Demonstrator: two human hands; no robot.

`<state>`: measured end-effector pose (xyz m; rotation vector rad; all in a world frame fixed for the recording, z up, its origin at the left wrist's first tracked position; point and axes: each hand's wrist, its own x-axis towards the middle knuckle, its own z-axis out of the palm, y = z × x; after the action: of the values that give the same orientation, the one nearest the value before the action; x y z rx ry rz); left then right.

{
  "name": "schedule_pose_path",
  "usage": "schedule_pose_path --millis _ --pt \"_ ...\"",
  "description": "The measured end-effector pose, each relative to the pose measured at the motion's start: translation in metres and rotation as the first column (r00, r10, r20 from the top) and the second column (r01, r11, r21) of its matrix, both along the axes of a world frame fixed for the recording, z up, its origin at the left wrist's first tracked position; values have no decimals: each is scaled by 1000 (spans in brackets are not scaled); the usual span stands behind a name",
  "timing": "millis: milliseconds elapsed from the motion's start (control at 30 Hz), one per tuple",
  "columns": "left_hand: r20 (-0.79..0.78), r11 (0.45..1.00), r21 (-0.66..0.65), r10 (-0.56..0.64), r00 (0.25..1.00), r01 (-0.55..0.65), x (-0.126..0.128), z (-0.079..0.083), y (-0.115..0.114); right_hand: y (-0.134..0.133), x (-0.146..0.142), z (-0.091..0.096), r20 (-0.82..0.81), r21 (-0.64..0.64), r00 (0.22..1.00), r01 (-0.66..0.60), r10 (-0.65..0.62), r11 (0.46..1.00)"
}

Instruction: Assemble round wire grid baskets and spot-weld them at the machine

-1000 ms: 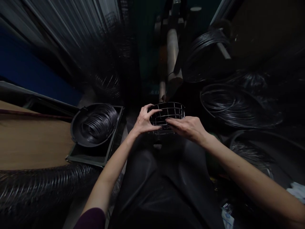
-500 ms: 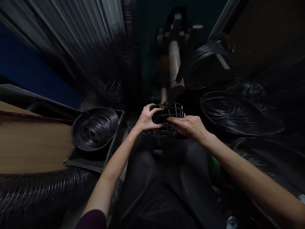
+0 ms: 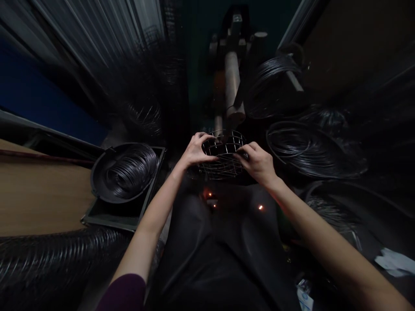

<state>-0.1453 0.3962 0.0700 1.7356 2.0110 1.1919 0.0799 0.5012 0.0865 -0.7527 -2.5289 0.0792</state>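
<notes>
Wire basket, head view: the basket (image 3: 221, 166) in front of you is thin, shiny metal wire bent into a round, shallow cage with squarish gaps.
Metal cylinder: above the basket you have a smooth, pale, rounded bar (image 3: 232, 82) slanting down from the machine.
Wire coil: at your left, glossy dark loops (image 3: 134, 170) lie in a round, matt pan (image 3: 100, 177) on a crate (image 3: 110, 222).
Apron: dark, softly creased cloth (image 3: 220, 259) covers your lap, with small orange sparks (image 3: 260, 207) over it.
Direction: the basket's round opening seems to face up; its wider span runs left to right, the exact tilt lost in shadow.
Place: it sits between your hands, just beyond your lap.
Left hand: your left hand (image 3: 195, 150) makes a wide C, thumb and fingers apart, gripping the basket's left side.
Right hand: your right hand (image 3: 259, 162) pinches the right side, fingertips together; you cannot tell which wire.
</notes>
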Motion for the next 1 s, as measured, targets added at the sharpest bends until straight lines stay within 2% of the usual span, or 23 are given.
schedule_pose_path --millis 200,333,500,567,633,733,800,867,933,1000 --pt "-4 1000 3 -7 1000 7 -8 4 9 13 -11 -2 -74 -126 997 -26 17 992" --pt "-4 1000 13 -18 1000 18 -16 4 16 18 -17 -2 -70 -147 997 13 -24 989" --pt "81 999 36 -36 996 33 -30 5 36 30 -38 3 -46 -211 996 68 -80 975" --pt "89 997 51 -62 994 58 -33 5 40 31 -35 5 -93 -217 991 74 -96 973" --pt "96 995 71 -73 993 67 -34 0 36 28 -18 6 -170 -234 977 84 -126 969" --pt "165 996 76 -52 985 40 -38 -20 17 13 31 7 -211 -394 963 74 -168 916" --pt "261 999 29 -29 965 22 -41 -43 2 -3 69 5 -169 -535 965 80 -199 841" --pt "386 999 -35 -15 923 31 -44 -67 -10 -21 99 -5 -80 -590 976 118 -203 799" --pt "488 997 -66 3 873 33 -44 -87 -17 -36 118 -23 27 -558 988 143 -155 818" --pt "538 998 -64 17 843 20 -42 -98 -19 -48 129 -44 117 -517 991 116 -64 848"
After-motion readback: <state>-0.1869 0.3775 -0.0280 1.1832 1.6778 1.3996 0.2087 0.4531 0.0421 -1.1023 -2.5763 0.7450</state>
